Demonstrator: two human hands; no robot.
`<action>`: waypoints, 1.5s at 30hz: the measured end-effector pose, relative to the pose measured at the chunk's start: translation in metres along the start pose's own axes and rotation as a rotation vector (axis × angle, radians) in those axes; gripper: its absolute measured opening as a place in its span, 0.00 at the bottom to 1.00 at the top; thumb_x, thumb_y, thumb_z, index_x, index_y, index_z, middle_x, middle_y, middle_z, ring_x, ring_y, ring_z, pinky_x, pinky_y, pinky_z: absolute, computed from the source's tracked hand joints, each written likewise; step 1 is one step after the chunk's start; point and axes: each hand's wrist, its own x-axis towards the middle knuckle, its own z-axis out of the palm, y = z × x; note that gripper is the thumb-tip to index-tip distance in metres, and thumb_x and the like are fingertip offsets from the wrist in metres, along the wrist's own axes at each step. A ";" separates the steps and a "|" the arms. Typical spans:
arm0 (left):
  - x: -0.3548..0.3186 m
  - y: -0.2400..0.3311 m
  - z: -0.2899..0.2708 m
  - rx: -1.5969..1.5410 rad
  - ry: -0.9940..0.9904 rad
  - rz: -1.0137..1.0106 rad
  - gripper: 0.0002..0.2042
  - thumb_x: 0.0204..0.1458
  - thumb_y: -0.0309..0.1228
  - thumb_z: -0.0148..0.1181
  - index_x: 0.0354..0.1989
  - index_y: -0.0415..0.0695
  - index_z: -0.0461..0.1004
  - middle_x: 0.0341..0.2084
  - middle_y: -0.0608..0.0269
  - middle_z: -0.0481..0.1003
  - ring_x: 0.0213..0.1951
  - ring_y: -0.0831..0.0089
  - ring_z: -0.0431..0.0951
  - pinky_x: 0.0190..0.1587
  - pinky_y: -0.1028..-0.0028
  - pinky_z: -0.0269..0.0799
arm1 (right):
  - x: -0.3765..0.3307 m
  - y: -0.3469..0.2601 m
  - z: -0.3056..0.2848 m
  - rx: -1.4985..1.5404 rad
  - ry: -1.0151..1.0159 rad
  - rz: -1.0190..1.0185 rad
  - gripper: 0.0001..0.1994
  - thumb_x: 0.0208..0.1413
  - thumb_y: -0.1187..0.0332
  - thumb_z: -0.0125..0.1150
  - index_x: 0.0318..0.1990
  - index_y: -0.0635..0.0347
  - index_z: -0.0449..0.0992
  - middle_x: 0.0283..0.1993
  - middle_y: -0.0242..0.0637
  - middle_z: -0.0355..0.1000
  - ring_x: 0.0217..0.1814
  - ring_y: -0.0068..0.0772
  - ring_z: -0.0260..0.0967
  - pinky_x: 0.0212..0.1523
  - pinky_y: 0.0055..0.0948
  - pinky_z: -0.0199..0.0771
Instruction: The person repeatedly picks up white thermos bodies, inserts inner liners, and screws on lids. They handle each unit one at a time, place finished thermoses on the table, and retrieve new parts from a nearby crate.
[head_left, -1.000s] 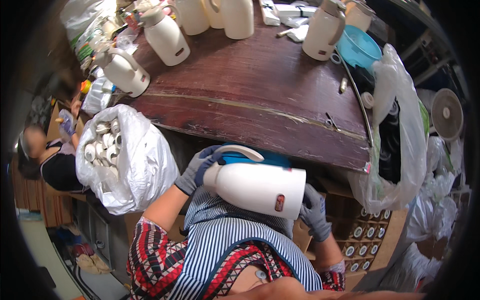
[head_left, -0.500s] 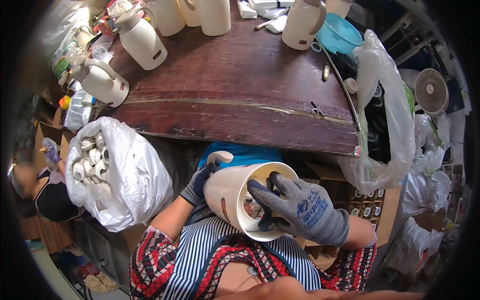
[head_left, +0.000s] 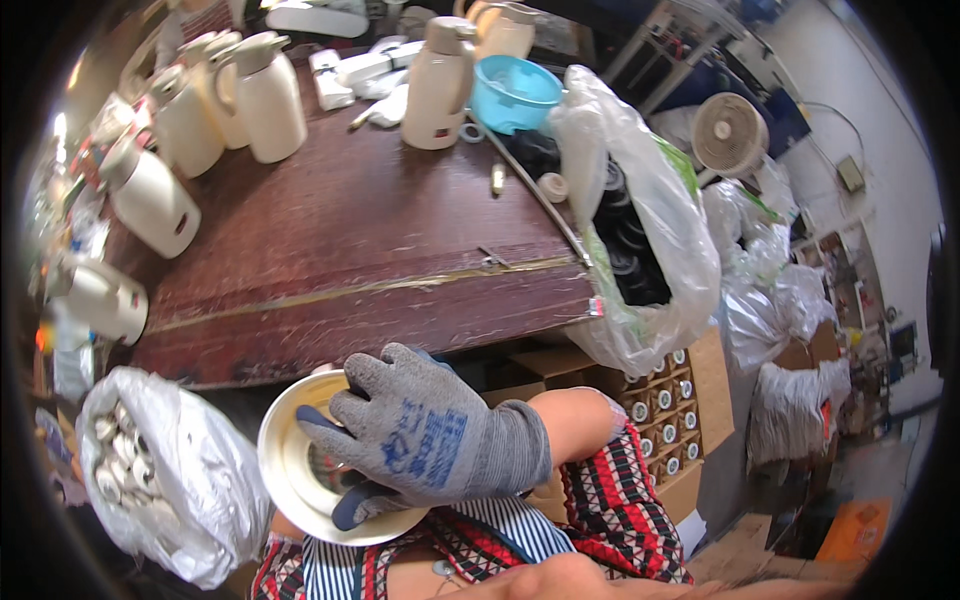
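Observation:
A cream thermos jug (head_left: pixel 273 478) is tilted in front of my body, its round open end facing up at me. My right hand (head_left: pixel 405 430), in a grey knit glove with dark blue fingertips, lies across that opening. Its fingers are bent and reach inside, gripping around the inner ring, with the thumb low and the forefinger higher. Part of the shiny inside shows between them. My left hand is hidden behind the jug and my right hand; only a bit of the left arm shows below the jug.
Several cream jugs (head_left: pixel 268 105) stand along the far and left sides of the dark wooden table (head_left: pixel 400 230). A blue basin (head_left: pixel 515 95) sits beyond. White sack (head_left: pixel 190 480) of small white parts at left; plastic bag (head_left: pixel 650 260) of black parts and carton (head_left: pixel 705 400) at right.
My view has swung to the right. The jug and my right hand now appear further left, with the open end turned more toward me. My left hand has gone out of sight.

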 end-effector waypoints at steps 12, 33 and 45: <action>-0.036 0.037 0.001 0.140 0.280 0.115 0.15 0.66 0.37 0.57 0.55 0.43 0.69 0.48 0.59 0.76 0.47 0.71 0.78 0.52 0.72 0.75 | -0.418 0.429 0.111 -0.136 0.395 1.710 0.27 0.55 0.48 0.66 0.56 0.58 0.81 0.51 0.53 0.81 0.56 0.53 0.77 0.59 0.43 0.74; -0.059 0.033 0.014 0.157 0.349 0.171 0.07 0.68 0.35 0.55 0.47 0.46 0.71 0.41 0.67 0.74 0.42 0.76 0.76 0.47 0.74 0.74 | -0.312 0.334 0.027 -0.532 0.691 1.062 0.20 0.64 0.66 0.59 0.61 0.65 0.73 0.57 0.52 0.77 0.57 0.53 0.74 0.58 0.45 0.73; 0.018 -0.014 -0.016 -0.052 0.034 0.212 0.05 0.69 0.34 0.54 0.42 0.48 0.73 0.36 0.71 0.73 0.39 0.79 0.75 0.44 0.76 0.74 | -0.164 0.242 0.149 -0.336 0.503 0.827 0.38 0.56 0.48 0.66 0.74 0.45 0.63 0.78 0.55 0.51 0.79 0.69 0.46 0.71 0.66 0.56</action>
